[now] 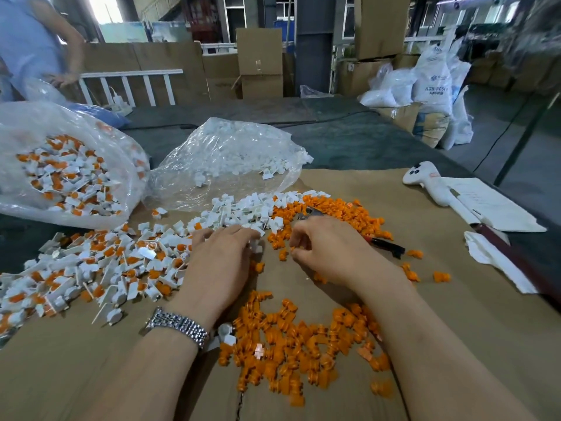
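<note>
My left hand (pixel 221 259), with a metal watch on its wrist, reaches into a pile of white plastic parts (pixel 243 211). A white part (pixel 256 246) shows at its thumb side and looks gripped there. My right hand (pixel 324 253) has curled fingers and pinches a small orange plug (pixel 292 249) at its fingertips, just right of the left hand. Loose orange plugs lie in a far heap (pixel 337 211) and a near heap (pixel 291 338) between my forearms. Joined white-and-orange pieces (pixel 91 262) spread out at the left.
A clear bag of joined pieces (pixel 60 171) and a clear bag of white parts (pixel 224 153) stand behind the piles. Pliers (pixel 385 246), a white controller (pixel 425 180), papers (pixel 491 205) and tissue (pixel 491 256) lie right on the cardboard sheet (pixel 470 344). A person (pixel 30 41) stands back left.
</note>
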The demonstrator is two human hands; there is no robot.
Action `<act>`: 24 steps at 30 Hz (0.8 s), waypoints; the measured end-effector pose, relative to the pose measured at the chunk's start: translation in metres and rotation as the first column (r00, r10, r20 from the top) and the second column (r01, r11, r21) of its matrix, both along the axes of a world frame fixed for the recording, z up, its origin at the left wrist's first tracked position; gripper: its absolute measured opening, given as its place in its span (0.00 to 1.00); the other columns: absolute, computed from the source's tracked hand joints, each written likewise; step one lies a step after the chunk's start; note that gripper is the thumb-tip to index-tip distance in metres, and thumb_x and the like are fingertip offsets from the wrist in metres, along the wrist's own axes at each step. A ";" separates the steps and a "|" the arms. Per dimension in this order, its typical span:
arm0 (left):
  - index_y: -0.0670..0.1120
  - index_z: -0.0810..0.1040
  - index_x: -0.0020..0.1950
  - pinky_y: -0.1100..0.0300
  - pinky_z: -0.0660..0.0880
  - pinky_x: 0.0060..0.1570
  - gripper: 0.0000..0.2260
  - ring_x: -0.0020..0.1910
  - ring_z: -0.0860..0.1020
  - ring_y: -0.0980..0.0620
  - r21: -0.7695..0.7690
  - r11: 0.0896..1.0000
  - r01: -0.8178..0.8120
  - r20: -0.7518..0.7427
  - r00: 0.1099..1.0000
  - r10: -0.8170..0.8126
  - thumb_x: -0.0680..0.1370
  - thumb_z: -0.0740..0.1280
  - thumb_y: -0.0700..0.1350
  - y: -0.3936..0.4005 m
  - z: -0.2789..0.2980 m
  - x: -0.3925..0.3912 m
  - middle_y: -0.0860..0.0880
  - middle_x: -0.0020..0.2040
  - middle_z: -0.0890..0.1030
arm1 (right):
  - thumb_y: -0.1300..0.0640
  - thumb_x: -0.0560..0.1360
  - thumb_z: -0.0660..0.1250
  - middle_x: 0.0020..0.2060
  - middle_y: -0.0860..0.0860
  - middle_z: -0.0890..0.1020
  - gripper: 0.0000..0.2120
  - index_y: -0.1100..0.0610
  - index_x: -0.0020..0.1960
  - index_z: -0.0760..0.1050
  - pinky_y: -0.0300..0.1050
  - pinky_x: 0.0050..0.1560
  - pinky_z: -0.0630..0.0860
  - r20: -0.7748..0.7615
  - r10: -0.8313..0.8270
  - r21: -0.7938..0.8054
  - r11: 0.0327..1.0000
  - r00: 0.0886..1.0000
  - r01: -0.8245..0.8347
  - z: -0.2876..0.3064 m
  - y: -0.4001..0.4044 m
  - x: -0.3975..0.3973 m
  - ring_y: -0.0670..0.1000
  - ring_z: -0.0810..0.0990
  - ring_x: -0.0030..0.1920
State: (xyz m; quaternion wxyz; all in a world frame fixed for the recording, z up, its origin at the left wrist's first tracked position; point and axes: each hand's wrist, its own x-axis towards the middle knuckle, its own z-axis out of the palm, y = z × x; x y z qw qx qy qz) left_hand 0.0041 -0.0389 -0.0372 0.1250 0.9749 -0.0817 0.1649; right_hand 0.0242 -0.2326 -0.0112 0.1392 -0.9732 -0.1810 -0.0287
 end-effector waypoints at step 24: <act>0.50 0.85 0.60 0.52 0.71 0.59 0.11 0.57 0.78 0.49 0.028 0.978 0.205 0.016 0.978 -0.206 0.82 0.66 0.40 -0.008 0.000 0.002 0.52 0.55 0.81 | 0.51 0.80 0.66 0.52 0.47 0.81 0.07 0.49 0.57 0.78 0.45 0.49 0.75 0.007 -0.042 0.115 0.992 0.999 0.041 0.005 -0.005 0.000 0.49 0.79 0.53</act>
